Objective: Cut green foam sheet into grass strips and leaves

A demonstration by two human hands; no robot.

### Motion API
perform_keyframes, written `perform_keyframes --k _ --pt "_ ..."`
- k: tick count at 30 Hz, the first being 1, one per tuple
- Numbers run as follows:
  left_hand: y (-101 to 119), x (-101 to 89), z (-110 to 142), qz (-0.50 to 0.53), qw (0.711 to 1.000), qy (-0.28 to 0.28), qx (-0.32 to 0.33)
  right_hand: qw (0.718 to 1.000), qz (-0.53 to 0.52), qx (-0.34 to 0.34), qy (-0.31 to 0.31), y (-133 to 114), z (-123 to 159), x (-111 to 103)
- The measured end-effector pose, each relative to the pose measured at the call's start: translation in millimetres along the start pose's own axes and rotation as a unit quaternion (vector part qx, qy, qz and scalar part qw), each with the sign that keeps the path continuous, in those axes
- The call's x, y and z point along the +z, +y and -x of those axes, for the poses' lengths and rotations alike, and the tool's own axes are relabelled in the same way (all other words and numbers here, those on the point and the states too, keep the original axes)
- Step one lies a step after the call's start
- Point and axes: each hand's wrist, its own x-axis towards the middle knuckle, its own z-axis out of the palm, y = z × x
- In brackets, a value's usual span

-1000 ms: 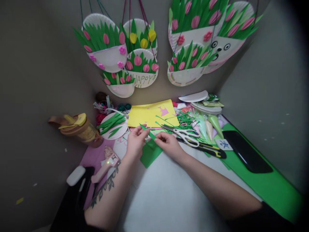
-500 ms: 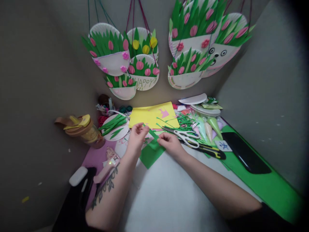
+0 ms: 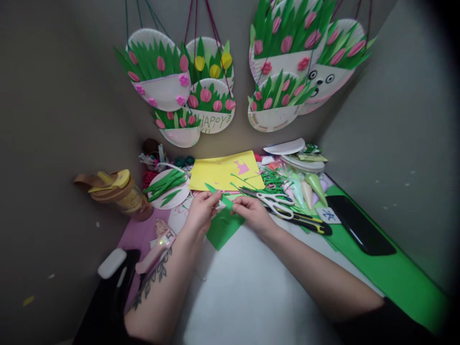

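Between my two hands stretches a narrow green paper leaf point(image 3: 226, 201), its pointed tip sticking out up and to the left. My left hand point(image 3: 201, 212) is closed, pinching it near the tip between thumb and finger. At the lower right end, my right hand point(image 3: 253, 214) grips it in a similar pinch. Just beneath lies a green paper sheet point(image 3: 223, 231) on the white table surface. White-handled scissors point(image 3: 273, 200) rest right beside my right hand. Several cut green leaves point(image 3: 167, 186) lie on a white paper plate point(image 3: 182, 193) to the left.
A yellow sheet point(image 3: 223, 172) lies behind my hands, with green paper scraps point(image 3: 275, 181) to its right. A pink glue gun point(image 3: 158, 250) and a brown cup point(image 3: 125, 196) stand at left. A black tray point(image 3: 359, 225) is at right. Decorated paper-plate baskets point(image 3: 161, 88) hang above.
The green leaf has turned, so its pointed tip now shows beyond my left fingers. My left hand has shifted slightly down, and the whole view has moved a little.
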Motion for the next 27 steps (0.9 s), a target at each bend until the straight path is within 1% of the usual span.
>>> perform_keyframes --k 3,5,7,9,11,12,14,15,16,17,19,21,25,27 --pt "10.7 -8.4 -4.3 0.055 0.998 0.019 -0.014 1.000 -0.021 0.004 -0.013 0.7 0.1 -1.6" --pt "17.0 -15.9 -7.8 0.071 0.997 0.042 -0.013 0.999 -0.038 0.003 -0.023 1.6 -0.9 -3.3" --pt "21.5 -23.5 -10.8 0.071 0.995 0.072 0.001 0.999 -0.048 -0.002 -0.018 2.3 -2.2 -4.7" --pt "23.4 -27.8 -11.4 0.030 0.993 0.109 0.042 0.999 -0.040 -0.014 0.012 1.5 -3.0 -4.9" --pt "21.9 -26.2 -8.5 -0.076 0.982 0.129 0.118 0.998 -0.012 -0.032 0.052 -1.2 -2.0 -2.8" --pt "19.8 -23.0 -5.9 -0.144 0.968 0.129 0.163 0.997 0.002 -0.036 0.064 -3.0 -0.8 -0.9" --pt "13.9 -13.5 1.0 -0.268 0.929 0.097 0.238 0.998 0.018 -0.022 0.058 -6.9 2.6 4.0" --pt "10.6 -8.1 4.5 -0.308 0.912 0.074 0.262 0.999 0.017 -0.005 0.047 -8.5 4.4 6.5" --pt "7.5 -3.2 7.9 -0.334 0.901 0.046 0.273 0.999 0.011 0.013 0.036 -9.8 6.0 8.6" --pt "4.9 0.9 10.7 -0.349 0.897 0.019 0.272 0.999 0.003 0.029 0.029 -10.5 7.1 10.1" --pt "1.9 5.7 14.6 -0.364 0.895 -0.018 0.258 0.999 -0.015 0.042 0.031 -10.5 7.7 11.3" --pt "2.0 6.6 16.2 -0.372 0.895 -0.041 0.241 0.998 -0.023 0.040 0.034 -9.2 6.7 10.3" --pt "7.3 4.9 16.4 -0.369 0.895 -0.062 0.243 0.999 -0.012 0.031 0.022 -7.8 4.6 7.5" --pt "10.1 4.6 16.3 -0.348 0.904 -0.059 0.243 1.000 -0.006 0.027 0.015 -9.7 4.8 7.3"
